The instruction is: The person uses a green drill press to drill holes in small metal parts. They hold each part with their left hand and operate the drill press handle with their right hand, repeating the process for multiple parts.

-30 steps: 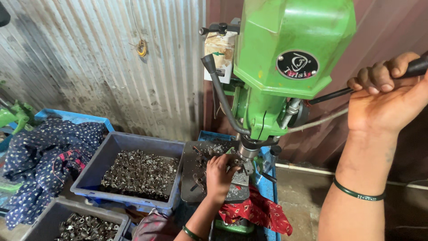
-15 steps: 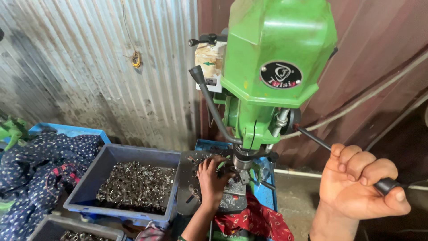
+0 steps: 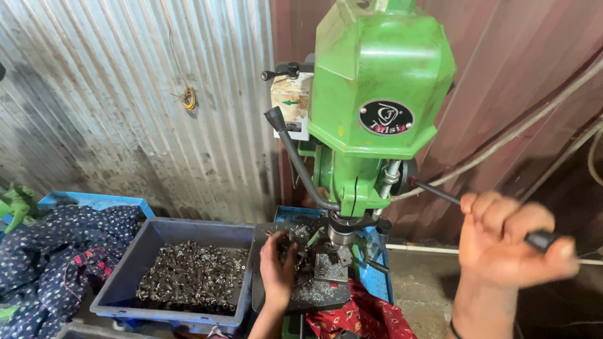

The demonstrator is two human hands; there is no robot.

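From the head camera, looking down: the right hand (image 3: 505,242) is wrapped tight around the black feed lever (image 3: 440,193) of the green drill press (image 3: 377,107). The left hand (image 3: 278,270) sits on the dark work plate (image 3: 314,295) under the chuck (image 3: 342,235), fingers curled over small metal parts; whether it grips one, I cannot tell. Left of it, a grey-blue bin (image 3: 157,235) holds a heap of small dark metal pieces (image 3: 188,279). On the machine's front, an oval black badge (image 3: 385,117); beside its head, a pale rectangular label (image 3: 291,103).
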